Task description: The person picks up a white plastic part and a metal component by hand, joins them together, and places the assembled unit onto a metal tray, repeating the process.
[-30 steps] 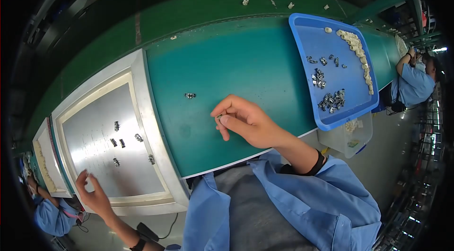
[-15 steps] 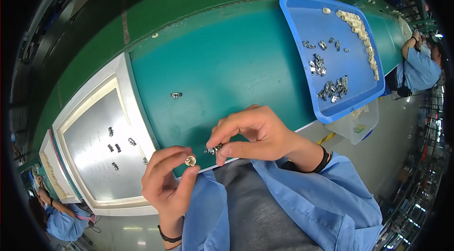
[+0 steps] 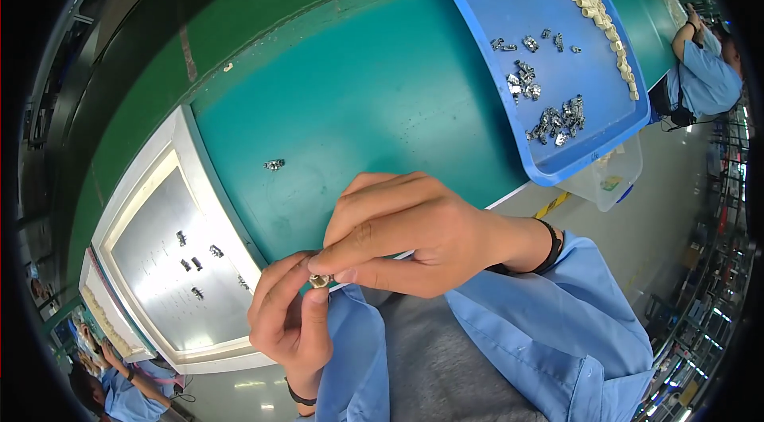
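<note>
Close in front of my body, both hands meet over the table's near edge. My left hand [image 3: 288,312] pinches a small cream cylindrical socket [image 3: 319,283] between thumb and fingers. The fingers of my right hand [image 3: 414,235] are pressed together at the socket's open end, on a small metal part that they almost wholly hide. Whether that part sits inside the socket I cannot tell. A similar dark metal part [image 3: 274,164] lies alone on the green table [image 3: 358,104], beyond my left hand.
A blue tray [image 3: 485,48] at the right holds loose metal parts [image 3: 561,121] and a row of cream sockets [image 3: 609,28]. At the left, a white-framed metal panel [image 3: 159,279] bears several metal parts. Beneath the tray stands a clear bin [image 3: 613,175]. Co-workers sit at both sides.
My right hand has moved left and brought the metal part against the socket in my left hand; the two were apart before. The whole view has shifted slightly.
</note>
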Demonstrator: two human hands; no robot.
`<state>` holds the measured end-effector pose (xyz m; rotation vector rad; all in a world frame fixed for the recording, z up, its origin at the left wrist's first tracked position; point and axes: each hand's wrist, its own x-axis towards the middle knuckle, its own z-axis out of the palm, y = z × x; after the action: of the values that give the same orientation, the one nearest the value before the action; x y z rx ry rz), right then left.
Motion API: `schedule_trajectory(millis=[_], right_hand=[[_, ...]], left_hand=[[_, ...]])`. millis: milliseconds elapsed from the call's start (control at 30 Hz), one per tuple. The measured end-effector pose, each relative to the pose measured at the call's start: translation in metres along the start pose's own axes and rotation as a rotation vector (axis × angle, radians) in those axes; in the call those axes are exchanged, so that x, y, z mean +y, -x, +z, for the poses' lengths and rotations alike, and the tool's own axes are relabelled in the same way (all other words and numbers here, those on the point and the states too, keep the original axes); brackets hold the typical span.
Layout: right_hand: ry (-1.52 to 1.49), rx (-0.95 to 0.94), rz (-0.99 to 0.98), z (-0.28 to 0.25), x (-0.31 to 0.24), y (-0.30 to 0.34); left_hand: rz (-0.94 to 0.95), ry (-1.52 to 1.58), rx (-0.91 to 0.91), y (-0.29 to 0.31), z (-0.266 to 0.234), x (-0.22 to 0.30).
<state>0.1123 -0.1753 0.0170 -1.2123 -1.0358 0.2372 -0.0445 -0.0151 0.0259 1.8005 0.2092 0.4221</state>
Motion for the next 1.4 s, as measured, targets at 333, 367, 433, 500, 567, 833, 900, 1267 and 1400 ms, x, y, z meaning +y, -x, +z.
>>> schedule_trajectory(millis=[333, 367, 433, 500, 567, 833, 900, 1267, 1400], right_hand=[[0.047, 0.012, -0.015, 0.006, -0.004, 0.003], [0.067, 0.019, -0.017, 0.007, -0.005, 0.004], [0.106, 0.031, -0.021, 0.007, -0.005, 0.005], [0.138, 0.031, -0.03, 0.007, -0.006, 0.005], [0.201, 0.034, -0.044, 0.007, -0.008, 0.005], [0.219, 0.03, -0.037, 0.01, -0.011, 0.007], [0.234, 0.043, -0.054, 0.012, -0.009, 0.008], [0.169, 0.115, -0.071, 0.021, -0.005, 0.017], [0.188, 0.113, -0.103, 0.022, -0.008, 0.015]], left_hand=[[0.031, 0.017, 0.045, -0.002, 0.005, -0.001], [0.034, 0.019, 0.044, -0.002, 0.005, 0.0], [0.038, 0.022, 0.044, -0.002, 0.006, 0.0], [0.032, 0.021, 0.047, -0.002, 0.006, 0.0], [0.03, 0.02, 0.049, -0.001, 0.006, 0.0], [0.068, -0.016, 0.066, -0.001, 0.008, -0.001], [0.054, 0.003, 0.064, -0.001, 0.007, -0.001], [0.056, 0.057, 0.044, -0.001, 0.008, -0.004], [0.049, 0.119, 0.026, 0.001, 0.005, -0.006]])
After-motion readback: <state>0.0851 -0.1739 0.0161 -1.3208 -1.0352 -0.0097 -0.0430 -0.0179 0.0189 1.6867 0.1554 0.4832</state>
